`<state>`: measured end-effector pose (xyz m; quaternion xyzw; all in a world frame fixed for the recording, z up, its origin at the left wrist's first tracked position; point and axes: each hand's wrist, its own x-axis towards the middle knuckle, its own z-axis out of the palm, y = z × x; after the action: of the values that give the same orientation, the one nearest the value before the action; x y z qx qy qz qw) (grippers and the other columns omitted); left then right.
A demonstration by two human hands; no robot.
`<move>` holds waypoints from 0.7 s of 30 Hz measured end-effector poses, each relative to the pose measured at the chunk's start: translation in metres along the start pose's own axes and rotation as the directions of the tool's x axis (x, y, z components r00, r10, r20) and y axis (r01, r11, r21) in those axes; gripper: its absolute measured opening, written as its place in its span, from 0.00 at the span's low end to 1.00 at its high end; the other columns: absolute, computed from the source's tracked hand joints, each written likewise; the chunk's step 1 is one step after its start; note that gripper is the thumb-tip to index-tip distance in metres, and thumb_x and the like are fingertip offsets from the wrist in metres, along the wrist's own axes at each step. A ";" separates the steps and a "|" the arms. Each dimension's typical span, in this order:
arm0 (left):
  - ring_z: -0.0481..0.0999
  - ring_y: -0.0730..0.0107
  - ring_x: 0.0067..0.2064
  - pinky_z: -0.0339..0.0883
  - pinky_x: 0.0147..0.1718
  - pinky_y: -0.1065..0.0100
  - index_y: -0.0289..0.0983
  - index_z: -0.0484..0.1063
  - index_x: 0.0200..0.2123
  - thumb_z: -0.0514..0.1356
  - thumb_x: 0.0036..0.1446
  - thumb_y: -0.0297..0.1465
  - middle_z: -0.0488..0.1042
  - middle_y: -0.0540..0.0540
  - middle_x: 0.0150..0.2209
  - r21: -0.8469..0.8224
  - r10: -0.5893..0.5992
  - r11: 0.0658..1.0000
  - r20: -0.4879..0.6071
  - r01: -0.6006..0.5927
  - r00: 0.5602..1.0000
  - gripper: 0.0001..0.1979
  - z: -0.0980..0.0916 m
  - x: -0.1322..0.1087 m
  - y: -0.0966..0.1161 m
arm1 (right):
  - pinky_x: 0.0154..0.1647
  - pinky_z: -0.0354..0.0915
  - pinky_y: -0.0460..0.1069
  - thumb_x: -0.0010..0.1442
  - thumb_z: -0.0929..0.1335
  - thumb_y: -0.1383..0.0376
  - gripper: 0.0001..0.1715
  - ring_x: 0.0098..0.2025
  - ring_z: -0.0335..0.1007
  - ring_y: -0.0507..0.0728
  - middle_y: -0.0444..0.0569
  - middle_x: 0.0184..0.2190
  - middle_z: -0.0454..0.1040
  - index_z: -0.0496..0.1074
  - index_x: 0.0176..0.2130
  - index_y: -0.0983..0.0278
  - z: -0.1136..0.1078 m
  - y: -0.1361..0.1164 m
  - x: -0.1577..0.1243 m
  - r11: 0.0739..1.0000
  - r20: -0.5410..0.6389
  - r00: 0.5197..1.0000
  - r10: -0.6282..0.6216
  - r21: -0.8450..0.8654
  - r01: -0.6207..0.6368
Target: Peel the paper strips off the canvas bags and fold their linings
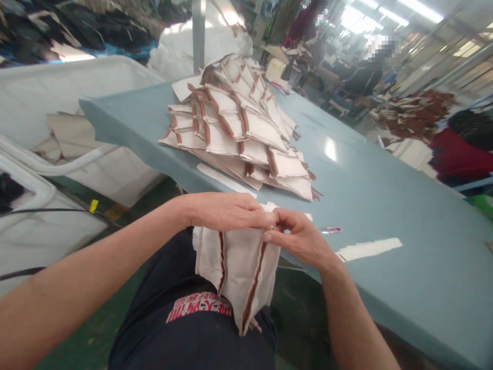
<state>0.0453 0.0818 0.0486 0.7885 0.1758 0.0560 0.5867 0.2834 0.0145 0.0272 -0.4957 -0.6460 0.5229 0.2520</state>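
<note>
While the right hand (298, 237) pinches the cream cloth (242, 262), the left hand (227, 210) lies across it (its grip I cannot tell); beyond both, similar pieces (227, 139) crowd the surface (358, 205).

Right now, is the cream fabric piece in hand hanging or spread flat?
Hanging: below the left hand and right hand, the cream fabric piece drops toward the lap, beside the table. Its upper end is partly hidden.

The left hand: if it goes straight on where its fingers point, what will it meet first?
Most likely the right hand: the left hand points at it, and the two touch or nearly touch; depth is unclear.
</note>
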 end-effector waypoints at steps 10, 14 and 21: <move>0.61 0.66 0.35 0.61 0.33 0.67 0.41 0.63 0.29 0.58 0.74 0.56 0.60 0.53 0.30 -0.025 -0.047 0.999 0.006 0.047 0.999 0.28 -0.013 -0.005 0.015 | 0.28 0.49 0.47 0.52 0.85 0.36 0.41 0.29 0.48 0.50 0.37 0.25 0.60 0.65 0.29 0.59 0.009 -0.008 0.007 0.990 -0.024 0.999 -0.045 0.130 0.048; 0.68 0.65 0.33 0.62 0.32 0.66 0.41 0.68 0.30 0.51 0.79 0.46 0.68 0.52 0.30 0.194 -0.055 0.978 -0.127 0.079 0.990 0.24 -0.002 -0.007 0.019 | 0.28 0.48 0.47 0.53 0.85 0.36 0.40 0.29 0.49 0.50 0.37 0.25 0.60 0.65 0.29 0.59 0.011 -0.003 0.005 0.992 -0.034 0.999 -0.026 0.126 0.030; 0.85 0.49 0.38 0.65 0.33 0.58 0.40 0.89 0.47 0.59 0.78 0.32 0.88 0.37 0.40 0.681 -0.099 0.675 -0.295 0.282 0.950 0.15 0.041 0.016 0.045 | 0.31 0.57 0.47 0.58 0.82 0.40 0.35 0.30 0.55 0.53 0.41 0.25 0.66 0.67 0.28 0.60 0.016 0.021 0.004 0.983 -0.175 0.984 -0.026 0.172 0.057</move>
<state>0.0817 0.0390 0.0763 0.9188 0.3333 0.0135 0.2109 0.2761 0.0099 0.0016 -0.5013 -0.5832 0.5278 0.3607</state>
